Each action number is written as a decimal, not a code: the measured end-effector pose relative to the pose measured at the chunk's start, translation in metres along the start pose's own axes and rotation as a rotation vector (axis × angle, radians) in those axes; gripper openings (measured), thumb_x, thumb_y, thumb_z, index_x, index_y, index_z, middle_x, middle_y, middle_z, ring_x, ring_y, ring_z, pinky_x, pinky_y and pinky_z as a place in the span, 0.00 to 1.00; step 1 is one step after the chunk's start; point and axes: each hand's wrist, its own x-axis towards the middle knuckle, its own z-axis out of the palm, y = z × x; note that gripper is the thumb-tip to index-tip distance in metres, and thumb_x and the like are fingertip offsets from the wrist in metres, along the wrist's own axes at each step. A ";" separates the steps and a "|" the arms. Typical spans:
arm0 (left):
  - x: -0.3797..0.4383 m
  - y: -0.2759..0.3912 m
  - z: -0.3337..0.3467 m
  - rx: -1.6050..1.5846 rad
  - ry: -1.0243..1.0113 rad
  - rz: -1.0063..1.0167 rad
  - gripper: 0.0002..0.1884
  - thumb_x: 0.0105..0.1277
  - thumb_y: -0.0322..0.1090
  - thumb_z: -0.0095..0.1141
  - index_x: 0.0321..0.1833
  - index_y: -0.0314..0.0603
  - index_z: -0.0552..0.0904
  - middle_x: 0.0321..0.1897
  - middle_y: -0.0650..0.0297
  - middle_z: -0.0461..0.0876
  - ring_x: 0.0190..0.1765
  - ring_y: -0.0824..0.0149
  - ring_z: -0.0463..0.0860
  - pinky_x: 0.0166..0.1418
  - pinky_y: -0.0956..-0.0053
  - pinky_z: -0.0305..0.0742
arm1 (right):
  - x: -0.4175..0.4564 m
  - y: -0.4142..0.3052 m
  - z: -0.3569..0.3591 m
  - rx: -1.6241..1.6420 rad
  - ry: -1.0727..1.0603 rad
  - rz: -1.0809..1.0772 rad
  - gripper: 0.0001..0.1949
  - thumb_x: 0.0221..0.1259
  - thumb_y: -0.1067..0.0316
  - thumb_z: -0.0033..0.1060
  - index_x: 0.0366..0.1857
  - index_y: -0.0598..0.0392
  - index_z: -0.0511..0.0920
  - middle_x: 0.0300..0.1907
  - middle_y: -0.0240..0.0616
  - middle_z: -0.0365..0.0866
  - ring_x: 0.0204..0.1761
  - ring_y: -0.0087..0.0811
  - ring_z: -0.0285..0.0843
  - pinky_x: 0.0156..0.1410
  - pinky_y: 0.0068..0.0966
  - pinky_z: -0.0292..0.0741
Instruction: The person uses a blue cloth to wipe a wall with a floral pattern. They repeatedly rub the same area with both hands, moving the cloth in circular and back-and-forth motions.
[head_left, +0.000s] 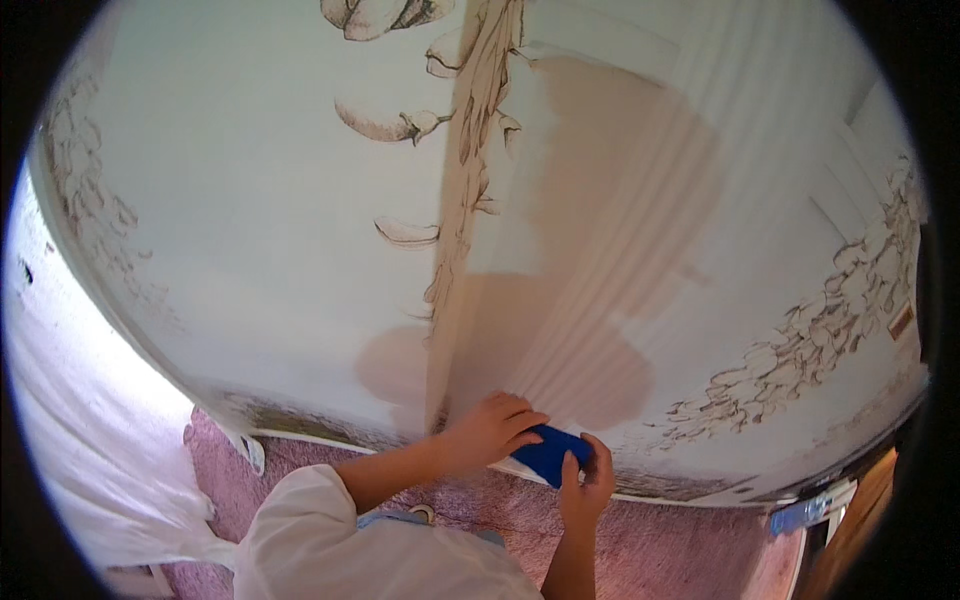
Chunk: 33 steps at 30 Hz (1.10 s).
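A flat, dark blue rectangular piece (553, 454), perhaps a folded cloth or a pad, is held between both hands low in front of the wall. My left hand (499, 426) has its fingers over the upper left end. Thumb and fingers of my right hand (587, 472) pinch the right end. The pale wall (247, 195) bears brown line drawings of pods and leaves. A tan vertical strip (472, 150) with a drawn stem runs down its middle. Whether the blue piece touches the wall, I cannot tell.
Pink carpet (660, 540) covers the floor along the wall's foot. To the left hangs a bright white curtain or sheet (90, 420). A clear plastic bottle with blue parts (802, 516) is at the right, beside a brown wooden edge (855, 525).
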 end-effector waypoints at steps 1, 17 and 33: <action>0.011 0.000 0.004 0.038 0.040 0.024 0.16 0.47 0.37 0.59 0.39 0.42 0.77 0.29 0.59 0.76 0.33 0.60 0.75 0.38 0.68 0.71 | 0.013 0.001 -0.005 0.013 -0.032 -0.039 0.10 0.49 0.72 0.54 0.35 0.63 0.72 0.33 0.41 0.74 0.33 0.28 0.72 0.39 0.22 0.69; 0.142 0.012 0.029 0.360 0.576 -0.144 0.18 0.44 0.23 0.57 0.41 0.43 0.75 0.35 0.58 0.72 0.39 0.58 0.72 0.40 0.69 0.67 | 0.192 -0.010 -0.043 -0.156 0.088 -0.916 0.11 0.51 0.73 0.53 0.39 0.60 0.71 0.35 0.44 0.72 0.34 0.39 0.69 0.37 0.29 0.66; 0.191 -0.031 0.030 0.553 0.890 0.226 0.11 0.45 0.29 0.58 0.35 0.48 0.78 0.43 0.60 0.68 0.46 0.57 0.69 0.49 0.64 0.61 | 0.216 -0.037 0.002 -0.857 0.227 -1.168 0.12 0.55 0.63 0.49 0.43 0.48 0.74 0.54 0.42 0.65 0.58 0.41 0.58 0.59 0.41 0.53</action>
